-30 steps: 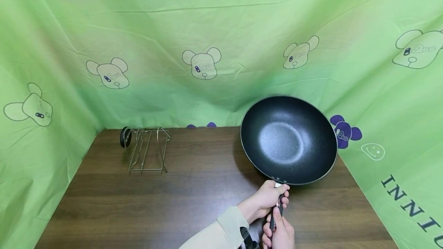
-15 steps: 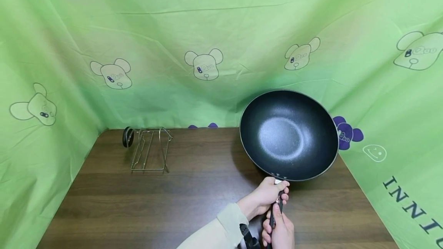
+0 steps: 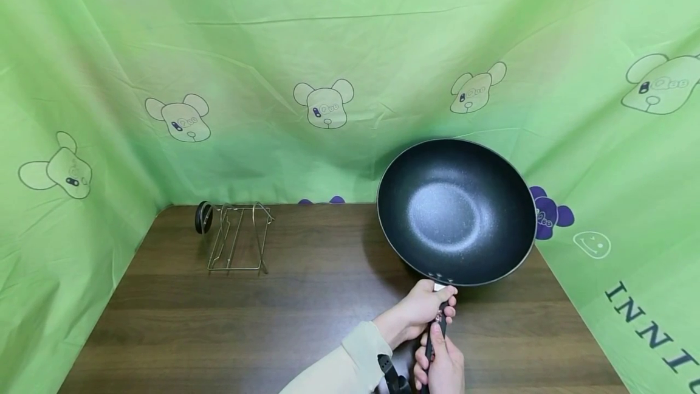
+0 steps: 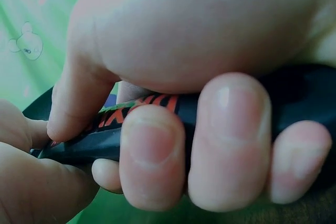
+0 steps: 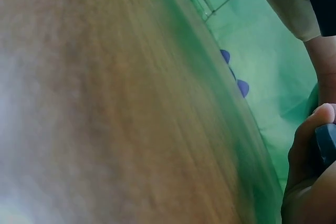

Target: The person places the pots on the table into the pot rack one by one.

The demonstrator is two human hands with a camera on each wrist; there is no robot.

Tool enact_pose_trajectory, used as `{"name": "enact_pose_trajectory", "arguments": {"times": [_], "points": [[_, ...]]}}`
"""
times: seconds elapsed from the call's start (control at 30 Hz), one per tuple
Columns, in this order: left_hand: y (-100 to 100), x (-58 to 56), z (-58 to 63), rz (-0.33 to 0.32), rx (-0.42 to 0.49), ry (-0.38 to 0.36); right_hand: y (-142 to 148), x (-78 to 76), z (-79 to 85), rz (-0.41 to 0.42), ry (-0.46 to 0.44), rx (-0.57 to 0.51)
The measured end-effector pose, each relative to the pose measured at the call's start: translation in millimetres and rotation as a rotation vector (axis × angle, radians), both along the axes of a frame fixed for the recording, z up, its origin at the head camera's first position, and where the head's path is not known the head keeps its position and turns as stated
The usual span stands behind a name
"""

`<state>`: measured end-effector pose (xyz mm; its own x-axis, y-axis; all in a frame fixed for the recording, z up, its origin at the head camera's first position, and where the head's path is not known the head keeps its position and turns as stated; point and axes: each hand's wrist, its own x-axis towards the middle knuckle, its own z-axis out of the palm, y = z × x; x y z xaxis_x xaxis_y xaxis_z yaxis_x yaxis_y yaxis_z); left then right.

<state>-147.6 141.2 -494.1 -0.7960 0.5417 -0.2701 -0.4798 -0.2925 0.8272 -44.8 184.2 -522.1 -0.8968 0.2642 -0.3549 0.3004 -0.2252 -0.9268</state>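
Observation:
A large black wok (image 3: 448, 211) is at the right of the table in the head view, its bowl tilted toward the camera and overlapping the green cloth. My left hand (image 3: 423, 312) grips the handle close to the wok's rim, the thumb lying over the top. Just behind it, my right hand (image 3: 444, 366) wraps the lower handle, with its thumb along the upper side. In the left wrist view, curled fingers press the black handle (image 4: 105, 142), which bears red lettering. The right wrist view catches the right hand (image 5: 302, 177) around the dark handle end (image 5: 326, 142).
At the back left of the wooden table (image 3: 306, 297) stands a wire rack (image 3: 235, 239) with a black round piece (image 3: 204, 217) at its left side. Green cloth (image 3: 246, 151) printed with bear heads hangs around the back and sides.
The wok has shifted slightly up in the head view, with both hands keeping their grip on the handle. The rack has stayed where it was.

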Motion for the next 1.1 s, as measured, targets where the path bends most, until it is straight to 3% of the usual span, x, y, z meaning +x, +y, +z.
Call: {"name": "enact_pose_trajectory", "arguments": {"times": [0.4, 1.1], "points": [[-2.3, -6.3, 2.9, -0.014, -0.012, 0.034, 0.7, -3.9, -2.5, 0.014, 0.119, 0.035], [-4.5, -15.6, 8.3, -0.014, 0.019, 0.069, -2.2, -16.2, 0.3, -0.028, 0.134, 0.056]]}}
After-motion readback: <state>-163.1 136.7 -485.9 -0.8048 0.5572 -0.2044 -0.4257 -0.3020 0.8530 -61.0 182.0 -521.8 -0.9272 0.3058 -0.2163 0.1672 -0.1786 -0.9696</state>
